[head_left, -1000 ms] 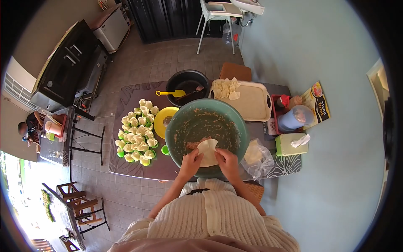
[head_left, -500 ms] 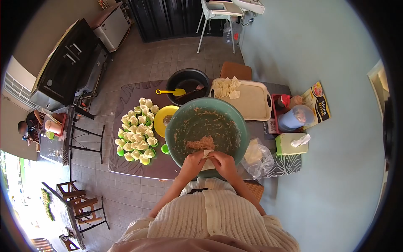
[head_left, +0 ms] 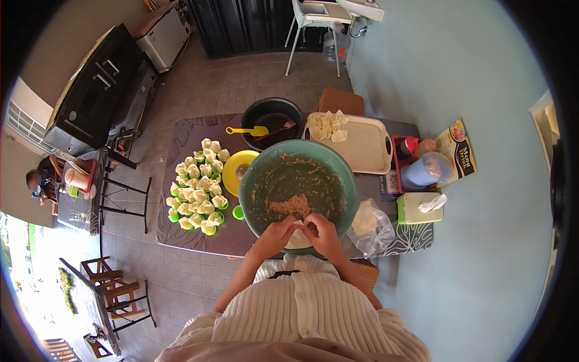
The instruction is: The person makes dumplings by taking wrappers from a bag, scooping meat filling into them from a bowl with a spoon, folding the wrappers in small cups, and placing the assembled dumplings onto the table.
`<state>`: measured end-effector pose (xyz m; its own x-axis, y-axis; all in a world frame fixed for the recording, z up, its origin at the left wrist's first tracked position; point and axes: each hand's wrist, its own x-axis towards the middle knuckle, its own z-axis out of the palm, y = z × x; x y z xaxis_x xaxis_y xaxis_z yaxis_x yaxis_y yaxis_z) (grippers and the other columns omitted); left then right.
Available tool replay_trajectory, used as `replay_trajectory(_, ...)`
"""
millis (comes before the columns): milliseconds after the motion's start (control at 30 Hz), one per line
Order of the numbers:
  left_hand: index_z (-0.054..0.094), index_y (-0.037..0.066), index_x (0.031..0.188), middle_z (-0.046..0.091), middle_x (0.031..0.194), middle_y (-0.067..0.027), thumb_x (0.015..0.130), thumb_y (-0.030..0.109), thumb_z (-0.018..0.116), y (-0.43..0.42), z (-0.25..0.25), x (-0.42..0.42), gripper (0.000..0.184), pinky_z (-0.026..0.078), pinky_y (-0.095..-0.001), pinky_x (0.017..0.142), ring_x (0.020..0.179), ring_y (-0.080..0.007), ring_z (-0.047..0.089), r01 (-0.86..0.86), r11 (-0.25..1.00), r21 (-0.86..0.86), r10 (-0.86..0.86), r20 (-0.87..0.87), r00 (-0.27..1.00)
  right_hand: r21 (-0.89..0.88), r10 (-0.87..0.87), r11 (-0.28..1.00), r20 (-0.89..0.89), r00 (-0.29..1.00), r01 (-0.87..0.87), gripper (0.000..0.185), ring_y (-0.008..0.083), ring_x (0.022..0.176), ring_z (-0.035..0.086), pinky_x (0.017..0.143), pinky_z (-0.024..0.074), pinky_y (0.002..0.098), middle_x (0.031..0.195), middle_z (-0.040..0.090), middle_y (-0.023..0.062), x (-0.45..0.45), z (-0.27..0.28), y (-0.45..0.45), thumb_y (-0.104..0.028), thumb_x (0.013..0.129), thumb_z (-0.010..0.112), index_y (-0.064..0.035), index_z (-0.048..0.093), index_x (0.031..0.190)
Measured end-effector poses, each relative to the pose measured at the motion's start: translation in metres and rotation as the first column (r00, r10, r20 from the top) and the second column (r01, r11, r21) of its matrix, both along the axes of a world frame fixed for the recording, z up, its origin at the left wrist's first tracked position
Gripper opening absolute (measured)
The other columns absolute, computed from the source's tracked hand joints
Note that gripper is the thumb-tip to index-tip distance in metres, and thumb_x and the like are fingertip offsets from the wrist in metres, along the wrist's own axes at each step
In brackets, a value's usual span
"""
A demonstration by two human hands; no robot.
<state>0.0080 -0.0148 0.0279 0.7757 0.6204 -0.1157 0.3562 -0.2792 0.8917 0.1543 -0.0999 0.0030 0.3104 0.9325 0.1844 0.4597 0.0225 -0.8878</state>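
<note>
Over the near rim of a large green basin [head_left: 348, 181], both my hands pinch a pale dumpling wrapper [head_left: 298, 241]. My left hand [head_left: 274, 235] grips its left side, and my right hand [head_left: 324, 235] closes on its right side, fingertips nearly meeting. Just beyond the fingers, a mound of pinkish minced filling [head_left: 289, 206] lies in the basin, with smears of it on the walls. To the left stand several wrapped dumplings [head_left: 198, 194] in small green cups. A single green cup [head_left: 239, 212] sits beside the basin.
Behind the basin are a black bowl [head_left: 272, 104] with a yellow spatula [head_left: 247, 131] and a beige tray [head_left: 368, 142] with loose wrappers [head_left: 327, 125]. A yellow plate [head_left: 232, 181] is left; a plastic bag [head_left: 374, 232] and tissue box [head_left: 416, 209] are right. A seated person [head_left: 45, 175] is far left.
My hands still hold the wrapper at the basin's near rim. The fingers have shifted slightly, and more of the wrapper shows below them. The view has moved a little.
</note>
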Motion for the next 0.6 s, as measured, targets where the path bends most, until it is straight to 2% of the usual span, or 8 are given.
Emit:
replay_trajectory(100, 0.050, 0.002, 0.087, 0.059, 0.079, -0.0189, 0.087, 0.012, 0.048, 0.008, -0.001, -0.005, 0.010, 0.046, -0.0386, 0.057, 0.070, -0.0363, 0.060, 0.006, 0.992, 0.124, -0.012, 0.052, 0.999, 0.000, -0.006, 1.000, -0.034, 0.999, 0.006, 0.014, 0.0115, 0.052, 0.051, 0.050, 0.0414, 0.0239, 0.065, 0.052, 0.0063, -0.003, -0.005, 0.000, -0.004, 0.077, 0.063, -0.0019, 0.049, 0.081)
replay_trajectory(167, 0.052, 0.002, 0.088, 0.062, 0.077, -0.0148, 0.087, 0.014, 0.049, 0.018, -0.008, -0.012, 0.012, 0.048, -0.0341, 0.057, 0.069, -0.0274, 0.064, -0.299, 0.954, 0.033, 0.287, 0.204, 0.936, -0.004, -0.038, 0.999, -0.048, 0.998, 0.038, 0.013, 0.0113, 0.052, 0.052, 0.050, 0.0421, 0.0239, 0.064, 0.055, 0.0069, -0.003, -0.006, 0.000, -0.005, 0.078, 0.062, -0.0022, 0.050, 0.083)
replay_trajectory(233, 0.053, 0.003, 0.086, 0.063, 0.075, -0.0133, 0.087, 0.013, 0.049, 0.035, -0.007, -0.031, 0.012, 0.049, -0.0328, 0.056, 0.072, -0.0206, 0.065, -0.580, 0.815, -0.013, 0.579, 0.075, 0.812, -0.010, -0.073, 0.997, -0.062, 0.995, 0.072, 0.012, 0.0110, 0.052, 0.054, 0.050, 0.0429, 0.0240, 0.064, 0.058, 0.0076, -0.001, -0.005, -0.001, -0.005, 0.079, 0.061, -0.0026, 0.051, 0.086)
replay_trajectory(300, 0.053, 0.002, 0.085, 0.063, 0.073, -0.0138, 0.087, 0.017, 0.051, 0.056, -0.033, -0.058, 0.015, 0.049, -0.0349, 0.058, 0.074, -0.0250, 0.064, -0.712, 0.680, 0.175, 0.719, 0.029, 0.694, -0.096, -0.135, 0.987, -0.098, 0.986, 0.126, 0.017, 0.0253, 0.060, 0.062, 0.052, 0.0448, 0.0297, 0.076, 0.062, 0.0155, 0.002, 0.000, -0.002, -0.007, 0.079, 0.060, -0.0053, 0.055, 0.095)
replay_trajectory(333, 0.053, 0.002, 0.085, 0.063, 0.073, -0.0138, 0.087, 0.017, 0.051, 0.066, -0.051, -0.071, 0.015, 0.049, -0.0349, 0.058, 0.074, -0.0250, 0.064, -0.714, 0.678, 0.175, 0.721, 0.028, 0.692, -0.097, -0.132, 0.988, -0.099, 0.986, 0.123, 0.017, 0.0253, 0.060, 0.062, 0.052, 0.0448, 0.0297, 0.076, 0.062, 0.0155, 0.004, -0.002, -0.002, -0.007, 0.079, 0.060, -0.0053, 0.055, 0.095)
replay_trajectory(400, 0.055, 0.002, 0.090, 0.063, 0.083, -0.0169, 0.086, 0.030, 0.050, 0.079, -0.090, -0.092, 0.030, 0.047, -0.0418, 0.060, 0.071, -0.0325, 0.062, -0.580, 0.678, 0.452, 0.720, -0.251, 0.647, -0.104, -0.143, 0.986, -0.097, 0.985, 0.133, 0.026, 0.0265, 0.066, 0.064, 0.055, 0.0465, 0.0297, 0.081, 0.063, 0.0168, 0.005, -0.006, -0.002, -0.008, 0.079, 0.059, -0.0067, 0.056, 0.105)
replay_trajectory(533, 0.051, 0.000, 0.082, 0.062, 0.073, -0.0180, 0.079, 0.027, 0.062, 0.081, -0.140, -0.092, 0.029, 0.048, -0.0435, 0.064, 0.075, -0.0361, 0.061, -0.550, 0.672, 0.496, 0.736, -0.363, 0.572, -0.067, -0.110, 0.992, -0.051, 0.993, 0.106, 0.026, 0.0261, 0.068, 0.064, 0.057, 0.0478, 0.0297, 0.082, 0.064, 0.0151, 0.005, -0.001, -0.002, -0.009, 0.079, 0.059, -0.0061, 0.057, 0.105)
replay_trajectory(600, 0.052, 0.000, 0.081, 0.061, 0.076, -0.0208, 0.074, 0.027, 0.067, 0.083, -0.151, -0.086, 0.032, 0.047, -0.0464, 0.065, 0.075, -0.0387, 0.059, -0.578, 0.632, 0.517, 0.773, -0.475, 0.420, -0.141, -0.096, 0.986, -0.058, 0.994, 0.087, 0.023, 0.0259, 0.070, 0.064, 0.059, 0.0483, 0.0301, 0.086, 0.064, 0.0135, 0.005, 0.000, -0.003, -0.009, 0.079, 0.059, -0.0050, 0.057, 0.102)
